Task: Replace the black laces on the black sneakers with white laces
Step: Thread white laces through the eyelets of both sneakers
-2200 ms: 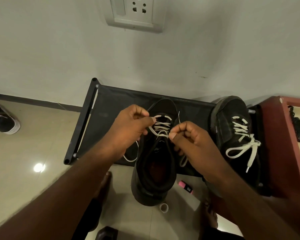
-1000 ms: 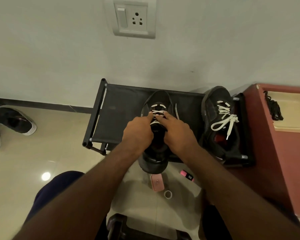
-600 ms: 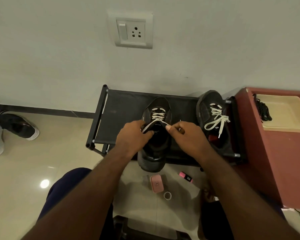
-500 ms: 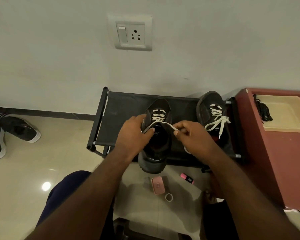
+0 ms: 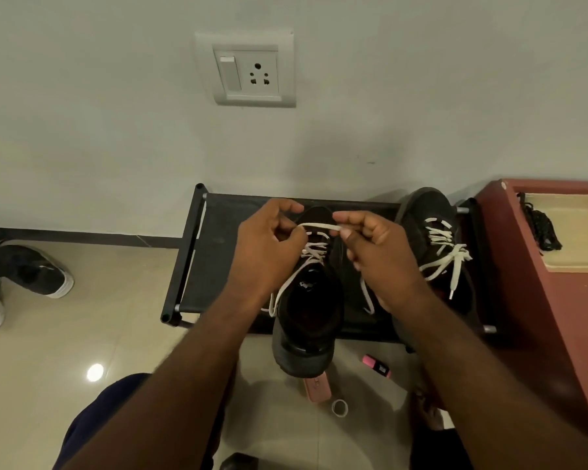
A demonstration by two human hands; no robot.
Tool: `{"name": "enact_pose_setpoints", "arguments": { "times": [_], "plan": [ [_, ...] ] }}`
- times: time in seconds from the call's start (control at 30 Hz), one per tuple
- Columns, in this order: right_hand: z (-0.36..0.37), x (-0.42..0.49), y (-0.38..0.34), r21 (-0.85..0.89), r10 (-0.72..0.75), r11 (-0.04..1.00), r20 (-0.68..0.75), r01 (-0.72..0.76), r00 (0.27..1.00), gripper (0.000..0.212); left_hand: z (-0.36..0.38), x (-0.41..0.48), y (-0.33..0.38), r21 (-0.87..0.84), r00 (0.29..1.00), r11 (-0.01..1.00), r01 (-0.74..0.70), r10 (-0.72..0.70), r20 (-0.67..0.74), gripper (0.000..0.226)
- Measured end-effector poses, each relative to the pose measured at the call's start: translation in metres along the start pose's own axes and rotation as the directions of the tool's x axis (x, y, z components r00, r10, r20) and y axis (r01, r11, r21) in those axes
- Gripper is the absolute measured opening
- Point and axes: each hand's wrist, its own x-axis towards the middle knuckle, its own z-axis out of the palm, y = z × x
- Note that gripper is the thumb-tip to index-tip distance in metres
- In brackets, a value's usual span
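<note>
1. White lace (image 5: 318, 226) stretches between the fingertips — left hand (image 5: 265, 242) and right hand (image 5: 374, 252) each pinch it tight, just above the near sneaker (image 5: 306, 320) on the rack (image 5: 218, 259).
2. Likely step: tightening and tying off this sneaker; next, the ends need crossing below the fingers.
3. Right of the right fingers stands the laced sneaker (image 5: 435, 228); farther right, black laces (image 5: 542, 228) lie in a tray (image 5: 581, 232) — nothing seems to obstruct.

Arms outstretched, left grip (image 5: 265, 247) and right grip (image 5: 377, 254) pinch the white lace (image 5: 319, 226).
</note>
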Motion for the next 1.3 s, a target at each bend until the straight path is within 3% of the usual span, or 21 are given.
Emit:
{"name": "enact_pose_setpoints", "arguments": {
  "times": [0.13, 0.3, 0.4, 0.5, 0.57, 0.63, 0.73, 0.9, 1.07, 1.17, 1.3],
  "plan": [
    [0.019, 0.002, 0.003, 0.037, -0.007, 0.999, 0.087, 0.004, 0.996, 0.018, -0.001, -0.007, -0.002, 0.023, 1.0, 0.999, 0.028, -0.028, -0.012, 0.021],
    [0.024, 0.007, 0.001, -0.242, -0.109, 0.947, 0.384, 0.214, 0.917, 0.02, -0.004, 0.005, -0.004, -0.171, 0.978, 0.977, 0.128, -0.153, -0.14, 0.021],
    [0.024, 0.01, 0.007, -0.353, -0.107, 0.892, 0.44, 0.282, 0.891, 0.021, -0.007, 0.006, -0.004, -0.241, 0.975, 0.956, 0.167, -0.196, -0.102, 0.023],
    [0.025, 0.008, 0.01, -0.299, -0.13, 0.922, 0.359, 0.246, 0.924, 0.017, -0.011, 0.006, -0.008, -0.23, 0.949, 0.921, 0.315, -0.305, 0.08, 0.021],
    [0.023, 0.007, 0.009, -0.131, -0.062, 0.987, 0.239, 0.095, 0.969, 0.019, -0.016, 0.007, -0.013, -0.055, 0.852, 0.886, 0.46, -0.423, 0.308, 0.018],
    [0.022, 0.006, 0.008, 0.043, 0.025, 0.999, 0.184, -0.034, 0.983, 0.018, -0.02, 0.007, -0.018, 0.19, 0.748, 0.88, 0.436, -0.472, 0.467, 0.025],
    [0.02, 0.005, 0.008, 0.192, 0.069, 0.975, 0.206, -0.109, 0.976, 0.018, -0.023, 0.006, -0.018, 0.346, 0.705, 0.892, 0.289, -0.443, 0.554, 0.02],
    [0.021, 0.004, 0.006, 0.199, 0.058, 0.974, 0.244, -0.108, 0.968, 0.019, -0.036, 0.012, -0.021, 0.263, 0.749, 0.938, 0.224, -0.339, 0.57, 0.013],
    [0.022, 0.003, 0.005, 0.16, 0.032, 0.984, 0.282, -0.079, 0.959, 0.021, -0.017, 0.017, -0.02, 0.034, 0.904, 0.986, 0.165, -0.165, 0.395, 0.009],
    [0.022, 0.003, 0.006, 0.314, 0.052, 0.939, 0.274, -0.141, 0.96, 0.021, -0.003, 0.017, -0.029, -0.062, 0.923, 0.959, 0.278, -0.249, 0.294, 0.009],
    [0.023, 0.0, 0.009, 0.383, 0.017, 0.917, 0.246, -0.113, 0.969, 0.017, 0.003, 0.014, -0.036, -0.092, 0.851, 0.877, 0.472, -0.426, 0.308, 0.011]
  ]
}}
